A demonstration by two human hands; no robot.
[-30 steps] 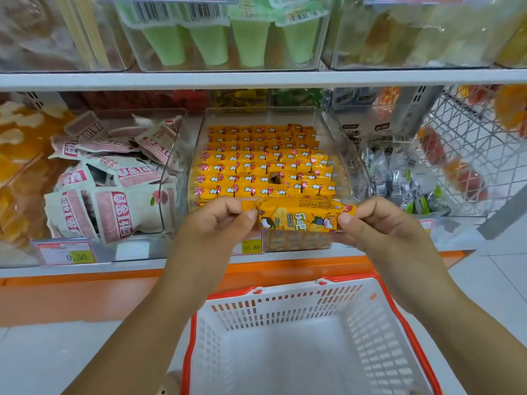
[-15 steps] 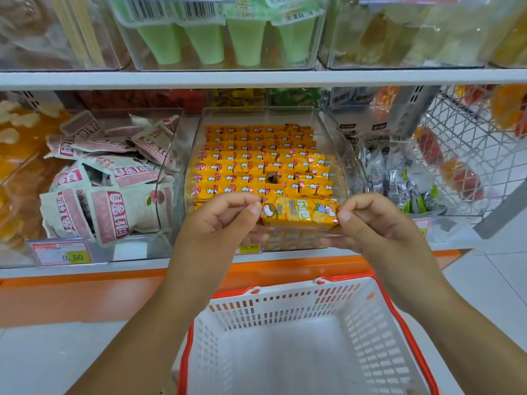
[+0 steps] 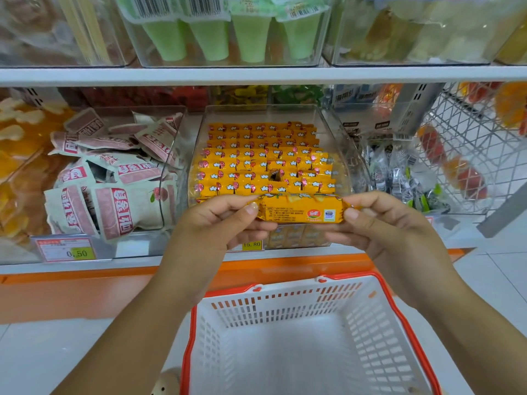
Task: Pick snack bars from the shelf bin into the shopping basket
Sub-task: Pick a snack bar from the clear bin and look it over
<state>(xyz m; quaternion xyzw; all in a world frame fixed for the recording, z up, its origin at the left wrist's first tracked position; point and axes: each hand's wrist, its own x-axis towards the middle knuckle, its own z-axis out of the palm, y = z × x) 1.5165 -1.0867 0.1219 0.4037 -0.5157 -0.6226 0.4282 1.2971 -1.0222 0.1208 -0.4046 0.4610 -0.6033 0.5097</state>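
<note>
Above the basket (image 3: pixel 308 309), snack bar (image 3: pixel 299 212) pinched endwise between left hand (image 3: pixel 216 223) and right hand (image 3: pixel 382 226).

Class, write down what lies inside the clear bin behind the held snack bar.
The clear bin holds tidy rows of orange snack bars, with one gap in a row. The held bar, left hand and right hand cover its nearest row.

Left price tag (image 3: pixel 68 250) reads 0.50, middle price tag (image 3: pixel 252 244) 15.80
</note>
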